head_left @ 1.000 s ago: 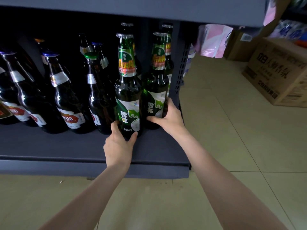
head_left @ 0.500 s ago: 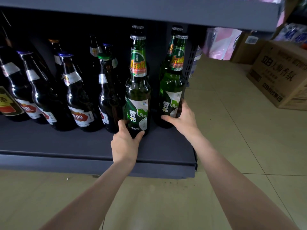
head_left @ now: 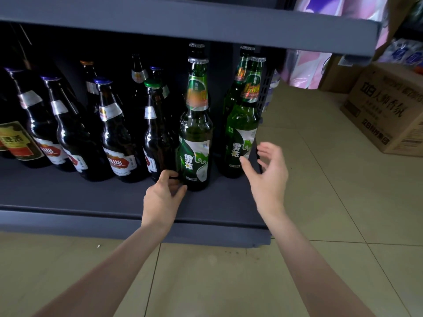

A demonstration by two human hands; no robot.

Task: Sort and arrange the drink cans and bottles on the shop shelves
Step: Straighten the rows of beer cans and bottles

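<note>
Two green beer bottles stand upright on the dark bottom shelf. The left green bottle has my left hand at its base, fingers curled beside it and the thumb touching its lower edge. The right green bottle stands at the shelf's right end with more green bottles behind it. My right hand hovers just right of it, fingers spread, holding nothing. Several brown bottles with red and white labels fill the shelf to the left.
An upper shelf edge overhangs the bottles. A perforated shelf upright closes the right end. Cardboard boxes and pink packages sit on the tiled floor to the right.
My right hand has let go of the right green bottle and pulled back with fingers spread. My left hand has loosened from the left green bottle's base. The view has moved closer.
</note>
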